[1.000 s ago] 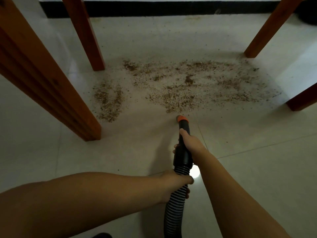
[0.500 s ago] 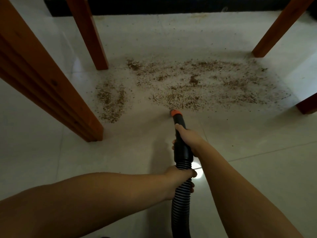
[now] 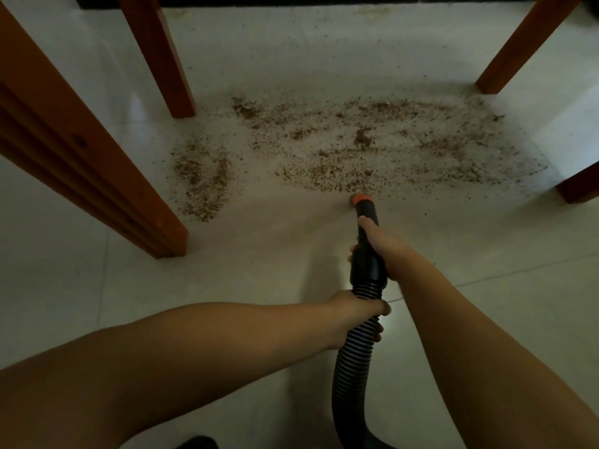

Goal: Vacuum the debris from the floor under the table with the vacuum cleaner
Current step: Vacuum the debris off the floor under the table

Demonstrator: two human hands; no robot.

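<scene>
Brown crumbly debris [image 3: 372, 147] is spread over the pale tiled floor between the table legs, with a separate patch [image 3: 202, 176] to the left. A black vacuum nozzle with an orange tip [image 3: 360, 199] touches the near edge of the main spread. My right hand [image 3: 379, 243] grips the black nozzle tube just behind the tip. My left hand [image 3: 355, 314] is closed around the ribbed black hose [image 3: 351, 367], which curves down toward the bottom edge of the frame.
Orange-brown wooden table legs stand around the debris: a thick one at near left [image 3: 97, 163], one at far left [image 3: 162, 56], one at far right [image 3: 518, 50] and one at the right edge [image 3: 580, 186]. A dark skirting runs along the far wall.
The nozzle tip has advanced forward to the near edge of the debris, and both hands moved forward with it. The view has shifted closer to the floor.
</scene>
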